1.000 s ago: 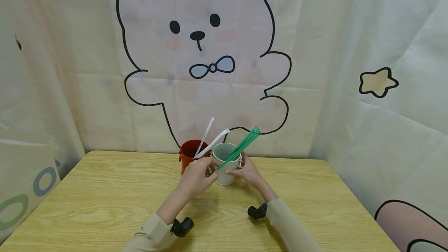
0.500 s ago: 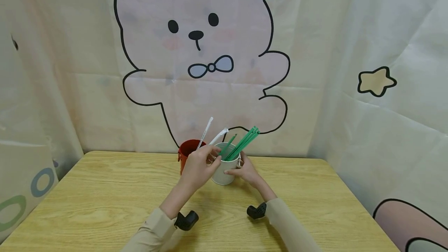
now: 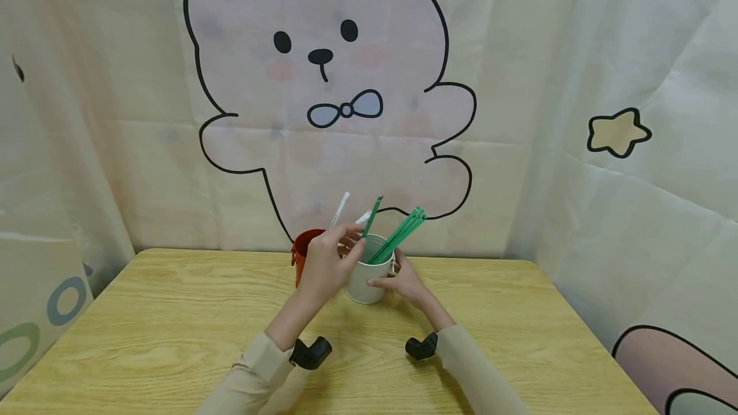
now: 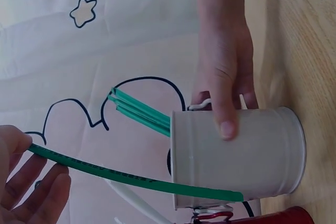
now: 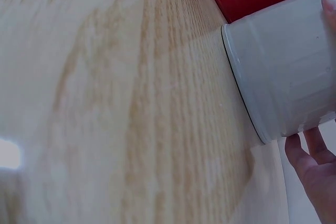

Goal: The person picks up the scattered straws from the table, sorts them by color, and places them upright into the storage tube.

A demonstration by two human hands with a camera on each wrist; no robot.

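Between the thumb and fingers of my left hand (image 3: pixel 328 264), a long green straw in a printed wrapper (image 4: pixel 105 171) is pinched near its upper end. In the left wrist view its lower end passes in front of the white bucket's wall, outside the rim. My right hand (image 3: pixel 408 282) grips the white bucket (image 3: pixel 363 285) from the right, thumb on the front wall. Several green straws (image 3: pixel 398 235) lean to the right inside that bucket. Left of it stands a red bucket (image 3: pixel 301 260), partly hidden behind my left hand, with white straws (image 3: pixel 340 210) sticking up.
Both buckets stand close together near the back of the wooden table (image 3: pixel 190 312). A cloth backdrop (image 3: pixel 490 210) with a cartoon bear hangs directly behind the table edge. Black wrist devices (image 3: pixel 311 353) sit by both sleeves.
My left hand has raised one green straw, separate from the bunch, from low beside the white bucket to more upright above its rim. My right hand stays on the white bucket.
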